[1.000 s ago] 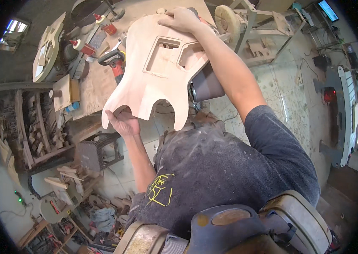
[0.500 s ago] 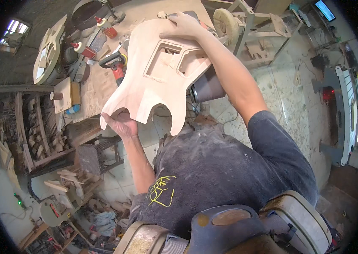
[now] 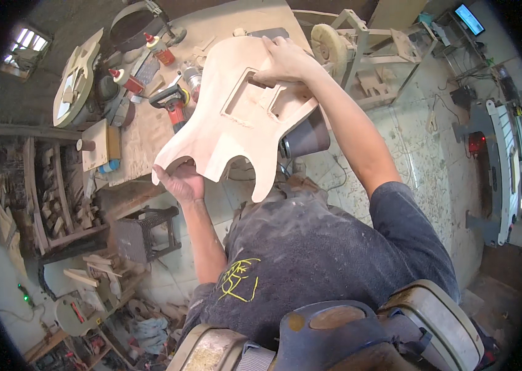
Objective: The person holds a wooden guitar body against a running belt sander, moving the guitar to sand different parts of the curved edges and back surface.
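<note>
Pale tiled floor [image 3: 425, 145] is spreading right of the person, dusty and speckled with debris. Plywood workbench [image 3: 236, 17] is filling the upper area, flat, dusty, cluttered on its left side. Bare-wood guitar body [image 3: 214, 145] is sitting between bench and torso, overlapping the bench's near edge in view; can't tell if it's touching. Smooth pale face, curved sides, two routed cavities, rough fibres showing along one cavity rim; pointed horns are facing the torso. Dark perforated stool [image 3: 137, 238] is standing left of the legs. Right hand [image 3: 289, 62] is lying spread on the body's far end, thumb reaching the larger cavity; can't tell if fingers are curling underneath. Left hand [image 3: 181, 183] is clamping the left horn, thumb on top, fingers behind. Red-and-black power tool [image 3: 176, 110] is resting on the bench just beside the body's left edge. Two red-labelled plastic bottles [image 3: 128, 81] are lying farther left. Edges: left side is facing bench clutter closely; right side is facing the floor, more room there.
</note>
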The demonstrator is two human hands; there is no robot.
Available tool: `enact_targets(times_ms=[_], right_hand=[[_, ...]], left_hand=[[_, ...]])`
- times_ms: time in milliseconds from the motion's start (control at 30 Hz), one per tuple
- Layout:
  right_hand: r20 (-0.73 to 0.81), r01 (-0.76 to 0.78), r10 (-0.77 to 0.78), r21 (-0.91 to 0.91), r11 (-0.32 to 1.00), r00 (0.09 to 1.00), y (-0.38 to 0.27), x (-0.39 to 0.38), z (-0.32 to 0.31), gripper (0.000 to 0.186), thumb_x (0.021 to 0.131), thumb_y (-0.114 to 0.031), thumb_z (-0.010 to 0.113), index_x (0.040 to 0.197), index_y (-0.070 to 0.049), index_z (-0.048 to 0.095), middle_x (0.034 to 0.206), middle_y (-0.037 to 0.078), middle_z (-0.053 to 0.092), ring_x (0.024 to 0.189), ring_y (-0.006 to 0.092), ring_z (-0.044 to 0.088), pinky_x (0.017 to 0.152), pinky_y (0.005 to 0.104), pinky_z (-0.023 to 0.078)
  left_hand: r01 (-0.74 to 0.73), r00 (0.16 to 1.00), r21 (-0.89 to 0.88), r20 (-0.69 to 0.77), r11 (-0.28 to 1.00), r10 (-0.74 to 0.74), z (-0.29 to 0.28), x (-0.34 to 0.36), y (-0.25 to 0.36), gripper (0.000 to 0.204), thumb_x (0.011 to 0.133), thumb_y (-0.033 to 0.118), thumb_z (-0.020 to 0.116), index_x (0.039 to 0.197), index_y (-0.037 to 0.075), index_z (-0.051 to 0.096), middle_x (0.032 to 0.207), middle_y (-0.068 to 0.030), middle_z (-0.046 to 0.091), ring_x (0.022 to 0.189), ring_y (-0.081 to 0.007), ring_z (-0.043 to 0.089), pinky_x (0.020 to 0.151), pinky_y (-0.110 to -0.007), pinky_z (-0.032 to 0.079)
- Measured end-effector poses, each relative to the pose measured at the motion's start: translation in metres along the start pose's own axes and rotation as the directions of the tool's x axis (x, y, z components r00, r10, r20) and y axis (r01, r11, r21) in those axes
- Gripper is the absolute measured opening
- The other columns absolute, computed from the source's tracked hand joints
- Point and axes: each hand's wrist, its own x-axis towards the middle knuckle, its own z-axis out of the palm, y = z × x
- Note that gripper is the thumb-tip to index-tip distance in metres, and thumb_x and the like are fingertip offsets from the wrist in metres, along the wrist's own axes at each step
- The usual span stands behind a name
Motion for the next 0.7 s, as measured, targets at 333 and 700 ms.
enact_targets(times_ms=[333, 700], right_hand=[[-0.014, -0.073, 0.074, 0.034, 0.997, 0.997, -0.004, -0.013, -0.005, 0.112, 0.068, -0.061, 0.07, 0.148, 0.009, 0.037, 0.141, 0.03, 0.048, 0.134, 0.0404, 0.046, 0.113, 0.0445, 0.039], [-0.049, -0.106, 0.111, 0.096, 0.99, 0.993, -0.025, -0.019, -0.003, 0.109, 0.064, -0.058, 0.07, 0.142, 0.012, 0.042, 0.135, 0.032, 0.053, 0.128, 0.0437, 0.051, 0.109, 0.0449, 0.043]], left_hand=[[0.026, 1.0, -0.146, 0.009, 0.989, -0.025, 0.001, 0.015, 0.003, 0.071, 0.087, 0.059, 0.068, 0.13, 0.003, 0.057, 0.13, -0.0133, 0.062, 0.123, -0.0311, 0.055, 0.11, -0.048, 0.041], [-0.022, 0.995, -0.128, 0.089, 0.992, 0.034, -0.027, 0.038, 0.027, 0.068, 0.085, 0.06, 0.069, 0.122, 0.003, 0.062, 0.125, -0.0124, 0.064, 0.114, -0.0298, 0.058, 0.102, -0.047, 0.045]])
